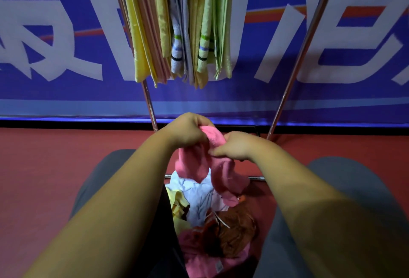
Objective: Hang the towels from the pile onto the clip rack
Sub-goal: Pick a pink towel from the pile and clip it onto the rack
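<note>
Pink towel (200,162) gripped by left hand (188,130), right hand (234,146).

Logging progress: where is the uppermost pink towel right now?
Head view, centre: the pink towel hangs between the left hand and right hand, which both grip it, above the pile and below the hung towels.

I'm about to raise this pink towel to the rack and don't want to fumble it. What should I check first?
1. Left hand grips fluffy pink towel: ok.
2. Right hand pinches its top edge: ok.
3. Towel spread for clipping: not ok, bunched.
4. Towel clear of the mixed towel pile below: cannot tell.
5. Free clip above the hanging yellow and green towels: cannot tell, clips out of view.
</note>
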A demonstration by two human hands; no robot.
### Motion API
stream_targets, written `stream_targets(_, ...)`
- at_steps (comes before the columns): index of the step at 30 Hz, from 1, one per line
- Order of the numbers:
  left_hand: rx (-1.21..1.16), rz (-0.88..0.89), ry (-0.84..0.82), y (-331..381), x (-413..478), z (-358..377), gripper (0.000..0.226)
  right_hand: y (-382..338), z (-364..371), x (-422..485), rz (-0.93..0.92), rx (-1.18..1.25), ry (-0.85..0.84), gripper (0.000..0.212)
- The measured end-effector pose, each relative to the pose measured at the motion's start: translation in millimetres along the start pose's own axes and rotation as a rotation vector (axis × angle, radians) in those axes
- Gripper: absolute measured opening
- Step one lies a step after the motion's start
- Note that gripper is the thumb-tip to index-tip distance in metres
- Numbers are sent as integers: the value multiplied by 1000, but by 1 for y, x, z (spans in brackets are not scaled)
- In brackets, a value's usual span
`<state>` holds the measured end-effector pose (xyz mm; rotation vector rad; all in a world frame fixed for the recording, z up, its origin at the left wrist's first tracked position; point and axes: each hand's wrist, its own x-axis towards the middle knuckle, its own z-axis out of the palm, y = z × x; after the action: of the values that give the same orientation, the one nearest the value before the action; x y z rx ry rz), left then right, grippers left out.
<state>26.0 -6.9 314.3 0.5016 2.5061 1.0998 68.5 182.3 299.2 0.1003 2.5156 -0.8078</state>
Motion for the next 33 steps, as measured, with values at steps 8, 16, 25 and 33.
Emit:
stream_targets(8, 420, -173, 227, -23, 8, -21, 13, 14, -28, 16, 246, 71, 584, 30)
stream_targets(16, -728, 0, 147, 0, 8, -11, 38, 1, -12, 21, 159, -29, 230, 23)
stream_targets(25, -479, 125, 149, -3, 13, -5, 34, -14, -20, 11, -90, 894, 24, 10)
stream_targets(33, -365, 63, 172, -9, 16, -5, 32, -6, -23, 17, -127, 935, 219, 18)
